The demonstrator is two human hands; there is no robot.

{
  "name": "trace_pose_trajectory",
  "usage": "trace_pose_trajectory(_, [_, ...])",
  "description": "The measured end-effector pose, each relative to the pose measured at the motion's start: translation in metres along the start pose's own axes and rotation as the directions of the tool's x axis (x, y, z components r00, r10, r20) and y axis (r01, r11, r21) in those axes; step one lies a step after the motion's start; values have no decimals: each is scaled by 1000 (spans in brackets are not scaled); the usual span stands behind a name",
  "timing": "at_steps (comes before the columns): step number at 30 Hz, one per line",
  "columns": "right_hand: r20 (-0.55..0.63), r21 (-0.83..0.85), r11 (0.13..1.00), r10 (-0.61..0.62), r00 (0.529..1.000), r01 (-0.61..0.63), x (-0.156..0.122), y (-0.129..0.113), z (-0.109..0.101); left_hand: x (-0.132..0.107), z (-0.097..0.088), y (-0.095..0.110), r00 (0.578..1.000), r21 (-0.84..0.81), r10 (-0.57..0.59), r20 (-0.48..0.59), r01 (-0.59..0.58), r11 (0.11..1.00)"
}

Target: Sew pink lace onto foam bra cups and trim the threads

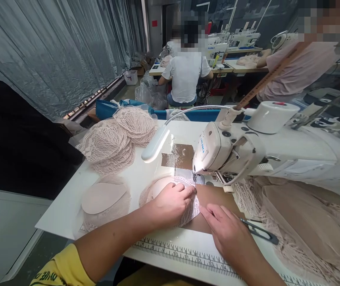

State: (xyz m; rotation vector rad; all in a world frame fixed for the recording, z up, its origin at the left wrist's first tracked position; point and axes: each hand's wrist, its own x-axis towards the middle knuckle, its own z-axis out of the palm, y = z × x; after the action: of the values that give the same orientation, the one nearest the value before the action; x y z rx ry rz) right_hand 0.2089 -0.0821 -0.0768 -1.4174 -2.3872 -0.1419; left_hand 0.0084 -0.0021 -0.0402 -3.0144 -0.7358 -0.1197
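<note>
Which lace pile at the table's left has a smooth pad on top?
The front pile, nearest the printed ruler: a plain pad tops it, while both rear piles show lacy patterning.

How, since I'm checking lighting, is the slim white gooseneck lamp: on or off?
On: the slim white gooseneck lamp has a brightly glowing lower edge.

Short yellow sleeve point(71, 264); dark printed lettering point(49, 277).

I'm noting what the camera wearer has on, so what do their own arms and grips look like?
The left grip and right grip are bare hands, with no gloves or watch visible. The left arm wears a yellow sleeve with dark lettering, its edge near the elbow. The right forearm is bare as far as it shows; no sleeve is in view.
</note>
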Motion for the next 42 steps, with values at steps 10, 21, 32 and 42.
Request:
trace_pose_trajectory(10, [-20,-2,1000,12,1000,-12,1,-2,-1,0,7,-7,995,-74,49,-81,-55,996])
trace_pose_trajectory(21, [84,-13,999,36,996,-35,24,-1,-15,6,5,-27,995,-77,80,-68,-85,993])
trace_pose_trajectory(32, [132,-18,999,30,991,-28,35,5,-13,9,2,-39,993,-127,103,-51,-108,986])
trace_pose_trajectory(42, [119,-181,983,60,991,-38,53,15,-4,25,6,-63,993,-91,87,-86,-94,991])
